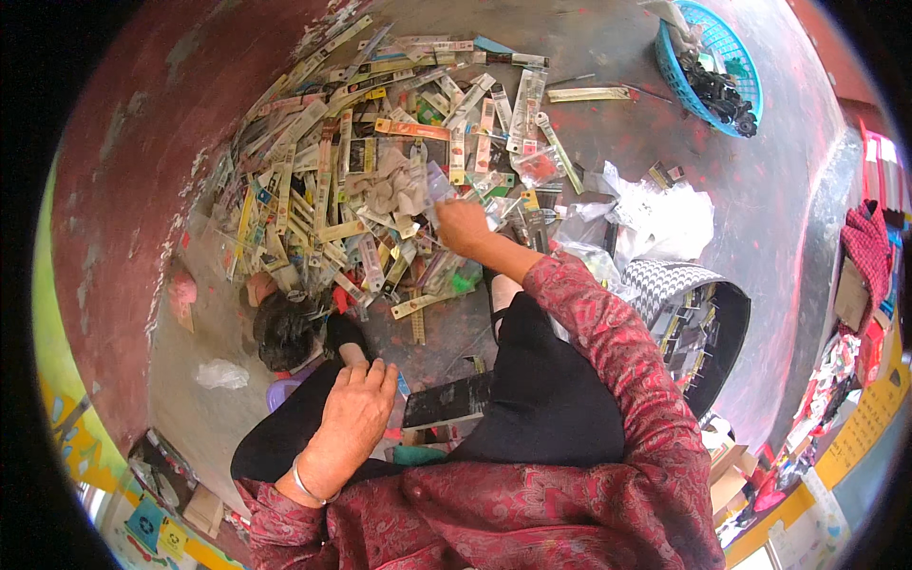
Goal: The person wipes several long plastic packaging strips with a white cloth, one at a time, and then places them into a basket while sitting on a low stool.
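My right hand (463,228) reaches over the heap of long narrow packages (328,180) on the floor. Its fingers are closed at the lower end of a pale lavender plastic packet (439,180); the fingertips are partly hidden. Crumpled beige cloth or gloves (389,185) lie on the heap just left of that packet. My left hand (359,410), with a bangle at the wrist, rests on my left thigh with its fingers stretched out, holding nothing. Between my legs lies a flat black box or panel (448,401).
A blue plastic basket (666,59) with black items stands at the far right. White plastic bags (665,223) lie to my right, beside a tipped patterned container (731,332) of packaged pieces. A dark bundled bag (283,332) sits by my left foot. The reddish wall (123,209) rises at left.
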A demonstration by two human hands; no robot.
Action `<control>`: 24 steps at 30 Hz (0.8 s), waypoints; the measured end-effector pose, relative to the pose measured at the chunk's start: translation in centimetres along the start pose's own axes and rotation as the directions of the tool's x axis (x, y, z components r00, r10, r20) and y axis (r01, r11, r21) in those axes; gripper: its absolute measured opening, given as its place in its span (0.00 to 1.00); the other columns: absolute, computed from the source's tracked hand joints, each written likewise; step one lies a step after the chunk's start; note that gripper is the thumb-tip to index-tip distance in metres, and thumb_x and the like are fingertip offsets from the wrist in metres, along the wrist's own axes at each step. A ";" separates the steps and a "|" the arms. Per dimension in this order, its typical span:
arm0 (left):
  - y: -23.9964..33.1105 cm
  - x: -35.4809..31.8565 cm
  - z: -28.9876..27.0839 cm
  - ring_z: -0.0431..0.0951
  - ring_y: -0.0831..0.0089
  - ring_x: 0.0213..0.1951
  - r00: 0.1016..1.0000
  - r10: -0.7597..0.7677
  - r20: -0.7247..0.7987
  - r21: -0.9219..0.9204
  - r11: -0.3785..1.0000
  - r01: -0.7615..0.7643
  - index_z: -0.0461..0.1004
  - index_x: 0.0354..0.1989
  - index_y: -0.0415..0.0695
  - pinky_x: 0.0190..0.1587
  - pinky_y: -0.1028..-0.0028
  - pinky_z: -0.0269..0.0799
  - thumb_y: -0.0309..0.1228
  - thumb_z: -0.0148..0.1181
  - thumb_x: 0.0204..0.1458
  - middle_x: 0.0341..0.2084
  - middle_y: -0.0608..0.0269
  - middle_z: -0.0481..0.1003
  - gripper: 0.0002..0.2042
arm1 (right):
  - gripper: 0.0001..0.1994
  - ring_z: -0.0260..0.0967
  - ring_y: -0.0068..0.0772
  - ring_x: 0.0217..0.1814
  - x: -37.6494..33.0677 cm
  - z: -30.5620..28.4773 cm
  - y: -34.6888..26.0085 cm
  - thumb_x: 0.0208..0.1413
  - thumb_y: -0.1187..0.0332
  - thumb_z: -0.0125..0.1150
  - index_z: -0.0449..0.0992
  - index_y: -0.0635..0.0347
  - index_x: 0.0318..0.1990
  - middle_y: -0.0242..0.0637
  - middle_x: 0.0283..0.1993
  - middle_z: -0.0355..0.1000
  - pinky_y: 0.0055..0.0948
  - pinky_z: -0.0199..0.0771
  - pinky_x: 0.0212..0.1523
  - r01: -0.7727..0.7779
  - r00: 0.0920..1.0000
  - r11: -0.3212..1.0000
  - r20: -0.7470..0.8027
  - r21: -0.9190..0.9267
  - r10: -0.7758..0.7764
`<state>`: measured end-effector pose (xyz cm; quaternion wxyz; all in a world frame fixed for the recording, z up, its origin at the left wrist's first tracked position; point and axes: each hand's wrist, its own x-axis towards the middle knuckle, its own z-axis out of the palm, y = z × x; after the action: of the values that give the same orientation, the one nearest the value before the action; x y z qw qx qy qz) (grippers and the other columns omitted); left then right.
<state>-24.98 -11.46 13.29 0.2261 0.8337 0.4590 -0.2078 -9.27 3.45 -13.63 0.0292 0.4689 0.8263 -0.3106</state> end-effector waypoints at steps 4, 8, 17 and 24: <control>0.4 -0.3 -0.5 0.69 0.64 0.41 0.998 -0.043 0.036 -0.027 0.999 0.044 0.67 0.44 0.38 0.44 0.70 0.64 0.29 0.56 0.38 0.38 0.56 0.69 0.20 | 0.10 0.70 0.51 0.31 -0.7 -2.2 -3.1 0.36 0.65 0.58 0.72 0.64 0.23 0.50 0.28 0.71 0.42 0.70 0.31 -0.027 0.998 0.968 -0.042 0.251 0.039; 0.3 -0.2 -1.2 0.69 0.63 0.42 0.996 -0.044 0.072 -0.033 0.998 0.046 0.67 0.45 0.36 0.46 0.69 0.63 0.27 0.50 0.42 0.41 0.54 0.69 0.19 | 0.08 0.69 0.47 0.25 -0.3 -3.8 1.9 0.32 0.69 0.58 0.74 0.65 0.20 0.47 0.20 0.70 0.36 0.67 0.28 -0.250 0.968 0.759 0.135 0.602 0.212; -0.1 -0.3 -0.7 0.68 0.62 0.42 0.999 -0.031 0.034 -0.036 0.999 0.032 0.67 0.45 0.37 0.46 0.68 0.63 0.29 0.53 0.41 0.39 0.55 0.69 0.20 | 0.12 0.72 0.47 0.34 -1.6 -18.6 21.1 0.45 0.68 0.52 0.69 0.59 0.39 0.45 0.30 0.73 0.42 0.72 0.33 -0.790 0.479 0.612 -0.641 -0.018 0.600; -0.7 0.1 -0.4 0.69 0.61 0.44 0.995 -0.034 0.093 -0.066 0.997 0.040 0.67 0.46 0.36 0.48 0.67 0.62 0.27 0.49 0.43 0.42 0.52 0.70 0.19 | 0.10 0.73 0.42 0.36 4.7 -15.5 20.2 0.48 0.65 0.48 0.76 0.57 0.29 0.44 0.33 0.74 0.38 0.73 0.35 -0.678 0.708 0.719 -0.400 -0.155 0.582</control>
<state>-25.43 -10.81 13.45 0.2714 0.8065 0.4702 -0.2341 7.89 22.82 -12.57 0.0674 0.7595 0.6425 -0.0755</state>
